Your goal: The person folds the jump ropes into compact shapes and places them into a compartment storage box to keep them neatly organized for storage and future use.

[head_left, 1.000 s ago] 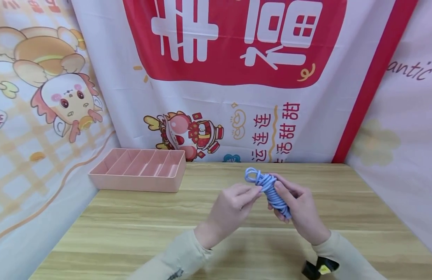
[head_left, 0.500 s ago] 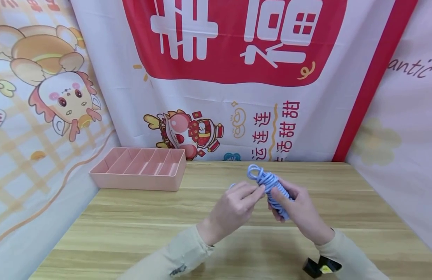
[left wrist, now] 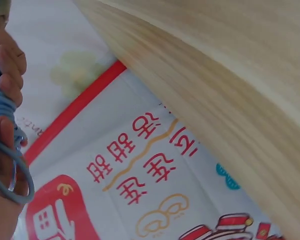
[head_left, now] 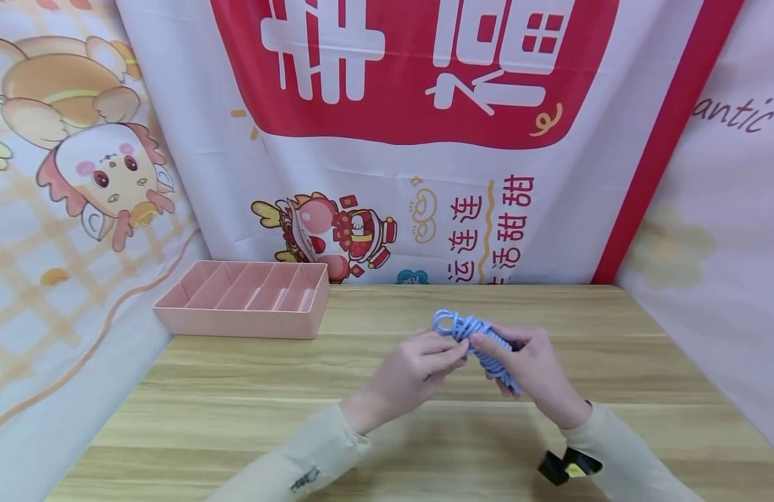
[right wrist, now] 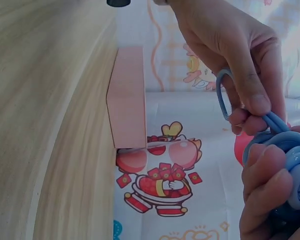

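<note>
A wound bundle of light blue rope (head_left: 496, 362) is held above the table, tilted, with a loop sticking out at its upper left end. My right hand (head_left: 540, 369) grips the bundle, its thumb lying across the coils. At the looped end, my left hand (head_left: 412, 373) pinches a strand between thumb and fingers. The right wrist view shows the left hand (right wrist: 245, 65) with a small bend of rope (right wrist: 222, 95) coming out of its pinch. In the left wrist view the rope coils (left wrist: 1, 102) appear only at the left edge, partly covered by fingers.
A pink tray (head_left: 236, 324) with several compartments stands at the back left of the wooden table (head_left: 249, 397). Printed cloth (head_left: 387, 160) hangs behind the table and along both sides. A black device (head_left: 569, 466) is strapped at the right wrist.
The rope bundle and both hands have shifted slightly. The right thumb now lies nearer the looped end, close to the left fingertips. The head view has tilted a little downward.
</note>
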The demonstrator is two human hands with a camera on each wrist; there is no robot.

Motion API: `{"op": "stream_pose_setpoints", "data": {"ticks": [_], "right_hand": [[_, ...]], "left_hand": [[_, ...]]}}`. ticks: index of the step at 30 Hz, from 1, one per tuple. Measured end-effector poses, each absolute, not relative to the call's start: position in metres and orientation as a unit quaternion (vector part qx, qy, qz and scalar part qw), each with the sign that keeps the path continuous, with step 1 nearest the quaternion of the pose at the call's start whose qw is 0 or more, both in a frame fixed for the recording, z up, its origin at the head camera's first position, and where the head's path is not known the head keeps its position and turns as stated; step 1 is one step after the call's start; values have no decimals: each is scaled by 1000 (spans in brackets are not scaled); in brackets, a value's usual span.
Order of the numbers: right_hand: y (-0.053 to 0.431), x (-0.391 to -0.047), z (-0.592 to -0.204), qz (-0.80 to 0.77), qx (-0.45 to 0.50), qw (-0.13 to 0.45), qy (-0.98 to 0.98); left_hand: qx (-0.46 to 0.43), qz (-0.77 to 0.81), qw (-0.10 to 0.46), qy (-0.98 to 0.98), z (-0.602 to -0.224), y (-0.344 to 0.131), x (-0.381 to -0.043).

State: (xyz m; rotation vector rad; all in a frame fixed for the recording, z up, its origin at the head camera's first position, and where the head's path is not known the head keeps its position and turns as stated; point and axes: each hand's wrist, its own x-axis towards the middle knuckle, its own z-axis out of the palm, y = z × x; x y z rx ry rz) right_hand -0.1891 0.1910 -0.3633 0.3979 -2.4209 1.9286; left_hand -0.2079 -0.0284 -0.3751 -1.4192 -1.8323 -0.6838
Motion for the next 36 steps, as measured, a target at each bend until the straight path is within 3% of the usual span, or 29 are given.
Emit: {"op": "stream_pose_setpoints", "data": {"ticks": [4, 10, 13, 25, 36], "right_hand": [[190, -190, -367, 601, 153, 34, -784], [188, -188, -368, 591, 142, 46, -793], [188, -187, -371, 588, 140, 62, -794], [183, -189, -380, 568, 183, 154, -788], [182, -185, -379, 578, 168, 197, -774]], "left_hand": [[-516, -328, 285, -738, -376, -40, -211], [-365, -542, 51, -755, -371, -51, -213], [-266, -617, -20, -741, -373, -50, -213], [0, -859, -122, -498, -378, -28, -210], [22, -929, -174, -327, -377, -16, -210]]}}
